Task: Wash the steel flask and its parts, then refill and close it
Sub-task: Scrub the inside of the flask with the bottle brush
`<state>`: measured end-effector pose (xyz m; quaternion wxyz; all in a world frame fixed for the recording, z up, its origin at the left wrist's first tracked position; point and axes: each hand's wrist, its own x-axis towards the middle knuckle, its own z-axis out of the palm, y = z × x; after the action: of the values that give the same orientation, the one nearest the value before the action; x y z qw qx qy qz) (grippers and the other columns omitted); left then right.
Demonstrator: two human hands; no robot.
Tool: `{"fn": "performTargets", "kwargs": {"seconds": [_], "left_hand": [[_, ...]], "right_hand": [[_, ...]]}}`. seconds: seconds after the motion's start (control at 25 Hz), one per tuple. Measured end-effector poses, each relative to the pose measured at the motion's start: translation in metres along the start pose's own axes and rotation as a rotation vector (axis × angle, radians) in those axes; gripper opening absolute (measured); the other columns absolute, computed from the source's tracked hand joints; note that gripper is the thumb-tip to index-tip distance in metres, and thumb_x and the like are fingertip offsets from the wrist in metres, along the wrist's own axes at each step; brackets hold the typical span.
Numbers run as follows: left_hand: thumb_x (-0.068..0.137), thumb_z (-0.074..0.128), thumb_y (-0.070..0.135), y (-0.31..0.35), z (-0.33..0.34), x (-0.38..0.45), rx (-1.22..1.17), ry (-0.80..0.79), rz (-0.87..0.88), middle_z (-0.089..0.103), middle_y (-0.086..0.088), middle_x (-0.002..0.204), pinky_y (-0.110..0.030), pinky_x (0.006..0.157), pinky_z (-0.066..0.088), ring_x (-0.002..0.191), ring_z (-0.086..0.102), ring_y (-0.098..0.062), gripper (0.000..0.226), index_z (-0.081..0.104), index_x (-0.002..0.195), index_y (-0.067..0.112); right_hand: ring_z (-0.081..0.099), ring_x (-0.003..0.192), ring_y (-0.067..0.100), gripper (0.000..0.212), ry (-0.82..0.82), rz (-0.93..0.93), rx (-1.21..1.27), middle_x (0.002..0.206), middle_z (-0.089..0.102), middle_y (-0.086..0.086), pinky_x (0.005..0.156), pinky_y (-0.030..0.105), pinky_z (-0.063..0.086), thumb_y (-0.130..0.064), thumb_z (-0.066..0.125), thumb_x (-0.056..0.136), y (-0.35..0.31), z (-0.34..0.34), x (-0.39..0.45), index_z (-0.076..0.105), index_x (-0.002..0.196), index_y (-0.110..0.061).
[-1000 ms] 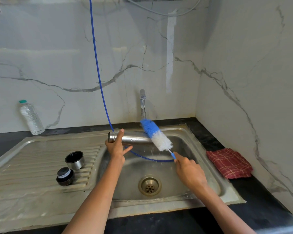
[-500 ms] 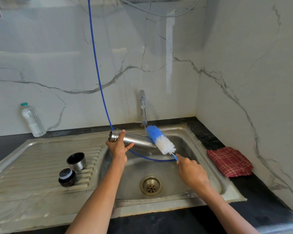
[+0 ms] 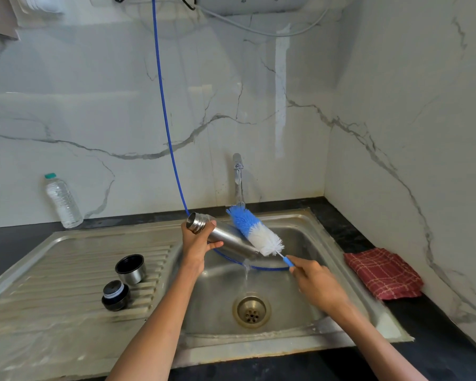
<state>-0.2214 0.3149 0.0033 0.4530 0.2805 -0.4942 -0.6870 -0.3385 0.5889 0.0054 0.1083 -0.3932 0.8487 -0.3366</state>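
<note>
Over the sink [image 3: 308, 224], flask [image 3: 226, 237] lies uncapped.

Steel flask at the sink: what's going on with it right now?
A person holds the steel flask tilted over the sink in the left hand, gripping near its open neck. The right hand holds the bottle brush by its handle, bristles against the flask's outside, under the running tap. The cup lid and stopper sit on the drainboard, apart from the flask.
</note>
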Motion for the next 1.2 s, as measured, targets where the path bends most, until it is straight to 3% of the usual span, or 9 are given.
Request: {"fn": "performTargets", "kwargs": {"seconds": [0.12, 0.28, 0.44, 0.6, 0.8, 0.96, 1.12, 1.2], "left_hand": [[0.087, 0.075, -0.001, 0.004, 0.001, 0.001, 0.034, -0.078, 0.01, 0.065, -0.007, 0.108, -0.045, 0.073, 0.058, 0.089, 0.069, -0.019, 0.052, 0.049, 0.128, 0.017], [0.085, 0.076, -0.002, 0.012, -0.003, 0.007, 0.293, -0.24, 0.108, 0.065, -0.004, 0.11, -0.042, 0.07, 0.059, 0.094, 0.066, -0.015, 0.049, 0.054, 0.12, 0.023], [0.083, 0.077, -0.006, 0.01, -0.007, 0.008, 0.423, -0.31, 0.186, 0.063, -0.006, 0.116, -0.042, 0.067, 0.061, 0.088, 0.064, -0.01, 0.053, 0.054, 0.124, 0.021], [0.084, 0.075, -0.007, 0.013, -0.011, 0.007, 0.455, -0.35, 0.198, 0.062, -0.002, 0.117, -0.042, 0.07, 0.062, 0.093, 0.062, -0.012, 0.058, 0.052, 0.129, 0.022], [0.084, 0.073, -0.01, 0.015, -0.011, 0.004, 0.508, -0.391, 0.194, 0.061, -0.004, 0.115, -0.039, 0.071, 0.058, 0.088, 0.062, -0.015, 0.059, 0.05, 0.129, 0.02], [0.082, 0.074, -0.009, 0.019, -0.011, 0.007, 0.551, -0.431, 0.197, 0.06, -0.006, 0.117, -0.045, 0.073, 0.059, 0.089, 0.064, -0.017, 0.059, 0.052, 0.126, 0.022], [0.081, 0.077, -0.001, 0.02, -0.008, 0.009, 0.547, -0.437, 0.177, 0.062, -0.007, 0.116, -0.047, 0.075, 0.062, 0.089, 0.067, -0.021, 0.057, 0.052, 0.125, 0.025], [0.085, 0.076, -0.001, 0.021, -0.007, 0.008, 0.5, -0.395, 0.177, 0.062, -0.009, 0.115, -0.05, 0.076, 0.062, 0.088, 0.067, -0.021, 0.053, 0.053, 0.124, 0.026]], "right_hand": [[0.054, 0.059, 0.003, 0.04, 0.016, -0.062, 0.063, 0.063, 0.057, -0.015, 0.061, 0.026, 0.044, -0.034, 0.045, 0.107, -0.002, 0.0, 0.003, 0.052, 0.146, -0.036], [0.066, 0.077, 0.008, 0.041, -0.05, 0.011, 0.078, 0.093, 0.073, -0.01, 0.079, 0.032, 0.056, -0.033, 0.046, 0.107, 0.012, -0.007, 0.005, 0.053, 0.147, -0.035], [0.048, 0.059, 0.006, 0.035, -0.071, -0.088, 0.239, 0.059, 0.049, -0.009, 0.062, 0.029, 0.043, -0.027, 0.05, 0.106, 0.014, -0.004, 0.002, 0.059, 0.138, -0.039], [0.046, 0.054, 0.004, 0.034, -0.069, -0.022, 0.19, 0.053, 0.047, -0.012, 0.061, 0.03, 0.042, -0.028, 0.05, 0.106, 0.027, 0.002, 0.008, 0.061, 0.136, -0.04], [0.039, 0.061, 0.01, 0.036, -0.099, -0.113, 0.412, 0.062, 0.041, -0.009, 0.062, 0.03, 0.036, -0.023, 0.052, 0.106, 0.017, -0.003, 0.003, 0.07, 0.109, -0.054], [0.041, 0.056, 0.005, 0.031, -0.092, -0.029, 0.266, 0.056, 0.044, -0.011, 0.059, 0.027, 0.037, -0.025, 0.051, 0.106, 0.025, -0.003, 0.007, 0.065, 0.117, -0.05], [0.037, 0.054, 0.006, 0.033, -0.124, -0.052, 0.394, 0.056, 0.039, -0.01, 0.055, 0.022, 0.033, -0.02, 0.05, 0.107, 0.015, -0.008, 0.003, 0.066, 0.116, -0.048], [0.04, 0.053, 0.005, 0.03, -0.113, -0.006, 0.272, 0.054, 0.042, -0.012, 0.057, 0.024, 0.034, -0.023, 0.05, 0.106, 0.019, -0.006, 0.009, 0.068, 0.118, -0.043]]}}
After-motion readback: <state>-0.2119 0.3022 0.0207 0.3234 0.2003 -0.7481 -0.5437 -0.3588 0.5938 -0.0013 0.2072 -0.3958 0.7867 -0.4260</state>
